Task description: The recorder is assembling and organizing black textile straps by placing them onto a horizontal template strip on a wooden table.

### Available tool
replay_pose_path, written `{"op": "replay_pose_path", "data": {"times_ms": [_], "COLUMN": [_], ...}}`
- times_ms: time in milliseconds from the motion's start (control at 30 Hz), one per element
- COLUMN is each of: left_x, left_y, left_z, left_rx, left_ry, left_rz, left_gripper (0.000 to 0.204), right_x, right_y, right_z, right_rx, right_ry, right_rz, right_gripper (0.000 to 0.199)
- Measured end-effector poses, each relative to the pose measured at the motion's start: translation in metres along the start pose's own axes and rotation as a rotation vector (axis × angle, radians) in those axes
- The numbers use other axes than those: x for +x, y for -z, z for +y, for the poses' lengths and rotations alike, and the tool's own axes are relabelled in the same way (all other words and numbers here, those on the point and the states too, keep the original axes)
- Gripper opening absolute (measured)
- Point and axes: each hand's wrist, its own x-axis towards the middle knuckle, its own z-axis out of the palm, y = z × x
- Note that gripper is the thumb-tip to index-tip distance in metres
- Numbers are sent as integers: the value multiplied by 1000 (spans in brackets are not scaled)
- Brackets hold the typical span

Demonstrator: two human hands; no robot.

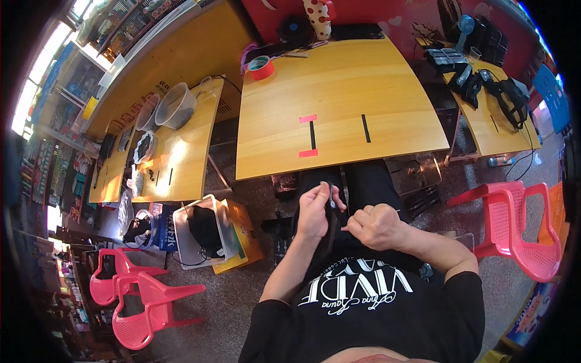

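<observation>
Over my lap, in front of the table's near edge, my left hand (316, 210) is closed on a dark, narrow strap-like thing (331, 233) that hangs down toward my shirt. Against my black trousers its exact shape is hard to make out. My right hand (375, 227) sits just to the right, fingers curled into a fist with the thumb side toward the left hand. Whatever it grips, if anything, is hidden. Ahead of both hands is the yellow wooden table (345, 78), marked with pink tape strips (308, 153) and black lines (365, 128).
A red tape roll (261, 68) and a polka-dot jug (319, 18) stand toward the table's far side. Left, a side table holds clear tubs (176, 106); a white bin (203, 233) is below. Pink chairs (514, 224) flank me. Black gear (508, 100) covers the right table.
</observation>
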Motion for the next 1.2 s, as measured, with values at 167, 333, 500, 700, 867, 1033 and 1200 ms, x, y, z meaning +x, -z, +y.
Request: {"op": "replay_pose_path", "data": {"times_ms": [167,333,500,700,867,1033,1200], "left_x": [0,-3,-5,-19,-14,-2,-29], "left_y": [3,11,15,23,56,215,281], "left_z": [5,3,4,-6,22,80,101], "left_rx": [-15,-27,-47,80,-110,-329,-365], "left_ry": [55,91,104,-9,-217,-378,-419], "left_rz": [-48,-24,-37,-1,328,747,345], "left_gripper": [34,34,29,25,25,24,33], "right_x": [7,15,21,15,12,-3,-9], "right_y": [0,-3,-9,-15,23,80,119], "right_z": [19,24,21,9,-3,8,75], "right_rx": [222,282,235,145,239,601,477], "right_ry": [-265,-239,-228,70,196,148,-112], "right_rz": [20,8,52,86,69,-62,151], "right_gripper": [42,52,31,28,32,34,12]}}
